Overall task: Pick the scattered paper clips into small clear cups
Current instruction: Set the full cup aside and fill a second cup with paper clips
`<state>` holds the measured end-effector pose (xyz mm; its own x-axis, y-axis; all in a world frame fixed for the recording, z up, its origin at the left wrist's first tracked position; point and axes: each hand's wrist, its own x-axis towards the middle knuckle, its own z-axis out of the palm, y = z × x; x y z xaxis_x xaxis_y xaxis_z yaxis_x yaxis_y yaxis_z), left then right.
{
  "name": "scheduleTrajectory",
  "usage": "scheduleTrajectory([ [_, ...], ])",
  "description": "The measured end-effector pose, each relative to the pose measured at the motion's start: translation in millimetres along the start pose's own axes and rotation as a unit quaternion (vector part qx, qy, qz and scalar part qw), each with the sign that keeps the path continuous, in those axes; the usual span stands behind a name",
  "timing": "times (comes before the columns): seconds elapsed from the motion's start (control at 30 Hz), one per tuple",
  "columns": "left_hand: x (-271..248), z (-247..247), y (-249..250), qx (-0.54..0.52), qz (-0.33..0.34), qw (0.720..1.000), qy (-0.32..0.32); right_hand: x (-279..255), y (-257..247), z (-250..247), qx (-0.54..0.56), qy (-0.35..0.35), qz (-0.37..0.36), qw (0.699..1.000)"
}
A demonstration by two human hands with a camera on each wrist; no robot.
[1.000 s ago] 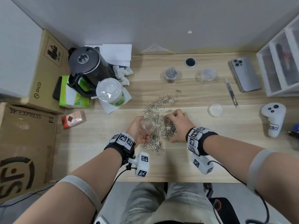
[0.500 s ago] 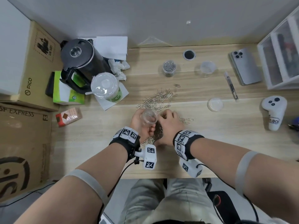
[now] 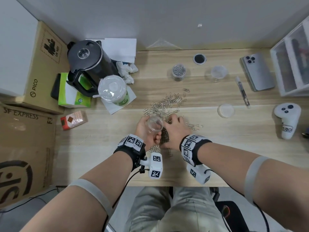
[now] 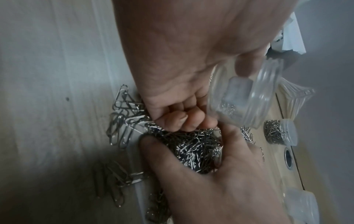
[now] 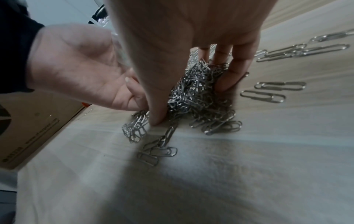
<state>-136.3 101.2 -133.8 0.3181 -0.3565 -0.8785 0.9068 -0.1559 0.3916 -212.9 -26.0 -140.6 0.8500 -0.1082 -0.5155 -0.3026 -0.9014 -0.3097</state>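
Your left hand (image 3: pixel 145 131) grips a tilted clear cup (image 3: pixel 155 123), while your right hand (image 3: pixel 175 131) curls thumb and fingers around a heap of clips (image 5: pixel 195 91) on the table (image 3: pixel 217 148).

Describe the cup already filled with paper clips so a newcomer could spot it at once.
Start at the round black grommet hole near the back edge of the wooden desk. Just in front of it and to its left stands a small clear cup. Unlike the empty cup to its right, it is packed with silver paper clips.
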Motion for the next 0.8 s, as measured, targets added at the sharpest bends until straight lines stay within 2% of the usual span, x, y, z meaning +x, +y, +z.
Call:
scheduleTrajectory([
  [0.27, 6, 4, -7, -0.050, 0.006, 0.999, -0.019, 0, 7, -1, 0.067, 0.026, -0.010, 0.997],
  [0.53, 3, 6, 1, -0.036, -0.011, 0.999, -0.005, 4, 14, 3, 0.130, 0.057, -0.023, 0.990],
  [0.8, -8, 10, 7, -0.006, -0.003, 1.000, 0.013, 1, 28, -31, 0.158, 0.057, 0.002, 0.986],
])
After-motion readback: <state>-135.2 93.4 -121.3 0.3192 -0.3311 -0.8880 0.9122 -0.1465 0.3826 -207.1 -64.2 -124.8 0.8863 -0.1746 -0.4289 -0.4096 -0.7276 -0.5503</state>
